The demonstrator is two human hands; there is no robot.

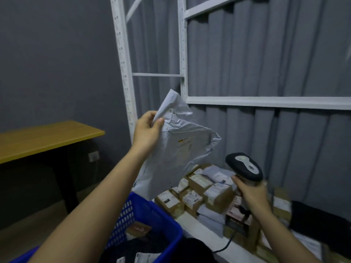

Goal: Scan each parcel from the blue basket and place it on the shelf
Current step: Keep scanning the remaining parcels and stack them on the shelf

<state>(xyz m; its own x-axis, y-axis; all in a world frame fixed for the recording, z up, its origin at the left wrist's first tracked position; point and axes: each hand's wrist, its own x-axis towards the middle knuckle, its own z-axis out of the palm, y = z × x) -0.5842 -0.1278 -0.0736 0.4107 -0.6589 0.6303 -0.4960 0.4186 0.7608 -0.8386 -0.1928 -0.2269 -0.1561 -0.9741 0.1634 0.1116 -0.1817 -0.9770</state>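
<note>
We've got the left hand (pixel 147 128) raised, thumb & fingers pinching the upper corner of a grey poly-bag parcel (pixel 178 149); the bag hangs down and to the right of that hand, crumpled, w/ a faint yellow-marked label on its face. Our right hand (pixel 248 192) is lower and to the right, fingers wrapped round the grip of a black-and-grey barcode scanner (pixel 244 166), its head sitting above the fist and tipped toward the bag; scanner & bag are apart, not touching. A black cable runs down from below the right hand.

Below the left forearm is the blue basket (pixel 144 219), w/ a few parcels and something dark inside. Between the two hands, further back, cardboard boxes (pixel 199 192) and flat mailers lie stacked on the white shelf (pixel 201 228). White shelf uprights rise behind the left hand. Far left of it stands a wooden table (pixel 43 139).
</note>
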